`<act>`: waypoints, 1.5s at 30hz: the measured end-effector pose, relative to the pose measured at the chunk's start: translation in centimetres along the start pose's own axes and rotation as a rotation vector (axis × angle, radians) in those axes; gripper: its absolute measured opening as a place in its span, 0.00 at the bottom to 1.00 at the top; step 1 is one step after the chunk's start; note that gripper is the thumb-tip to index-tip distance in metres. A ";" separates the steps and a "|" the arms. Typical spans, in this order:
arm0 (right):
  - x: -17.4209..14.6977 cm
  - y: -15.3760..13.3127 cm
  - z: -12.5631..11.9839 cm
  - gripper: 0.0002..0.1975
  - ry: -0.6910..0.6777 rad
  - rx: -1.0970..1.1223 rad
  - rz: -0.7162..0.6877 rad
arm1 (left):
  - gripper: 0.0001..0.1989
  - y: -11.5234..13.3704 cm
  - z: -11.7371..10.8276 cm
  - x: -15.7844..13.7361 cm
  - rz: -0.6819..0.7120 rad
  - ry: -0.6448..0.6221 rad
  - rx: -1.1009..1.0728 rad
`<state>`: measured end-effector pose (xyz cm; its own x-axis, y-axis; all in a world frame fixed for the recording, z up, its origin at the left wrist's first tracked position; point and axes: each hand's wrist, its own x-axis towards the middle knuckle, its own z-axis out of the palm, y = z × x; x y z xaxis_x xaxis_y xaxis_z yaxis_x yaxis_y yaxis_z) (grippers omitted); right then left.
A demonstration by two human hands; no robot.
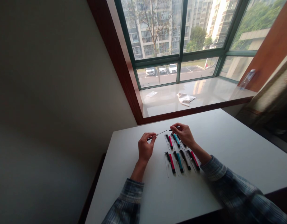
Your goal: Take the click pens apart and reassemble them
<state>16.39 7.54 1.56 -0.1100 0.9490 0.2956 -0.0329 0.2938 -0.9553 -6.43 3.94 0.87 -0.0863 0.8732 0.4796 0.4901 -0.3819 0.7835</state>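
Observation:
My left hand [145, 148] is closed around a dark pen barrel, and a thin pen refill [162, 132] points out of it to the upper right. Pinched in my right hand [184, 134] is a short black pen part [171, 129], a small gap away from the refill's tip. Below both hands, pieces of taken-apart pens lie on the table in two rows: red barrels [172, 163], teal barrels [180, 162], black pieces and thin refills. My right hand and wrist hide some of the upper row.
The pieces lie on a white table [129, 161] against a wooden-framed window ledge. A crumpled white cloth [186, 99], a flat wrapper [151, 94] and a clear bottle [247, 80] are on the ledge. A curtain [262, 93] hangs at the right.

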 end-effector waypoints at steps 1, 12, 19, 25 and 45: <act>0.0 0.0 0.0 0.19 -0.002 0.000 -0.003 | 0.04 0.1 0.0 0.0 0.000 -0.008 0.008; -0.1 -0.1 0.4 0.18 -0.027 0.013 0.015 | 0.05 0.5 0.0 0.0 0.020 -0.049 0.041; 0.1 0.0 -0.1 0.20 0.007 -0.014 -0.011 | 0.06 0.4 -0.1 -0.1 0.021 -0.059 0.048; 0.1 0.0 0.2 0.21 -0.022 0.000 0.004 | 0.05 0.4 0.0 -0.1 0.014 -0.075 0.050; 0.0 -0.3 0.2 0.09 -0.003 0.040 0.013 | 0.04 0.5 0.0 -0.1 -0.011 -0.044 0.065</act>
<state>16.15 7.45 1.85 -0.1138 0.9522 0.2834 -0.0707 0.2767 -0.9583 -6.18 3.70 1.17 -0.0544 0.8905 0.4516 0.5450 -0.3525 0.7607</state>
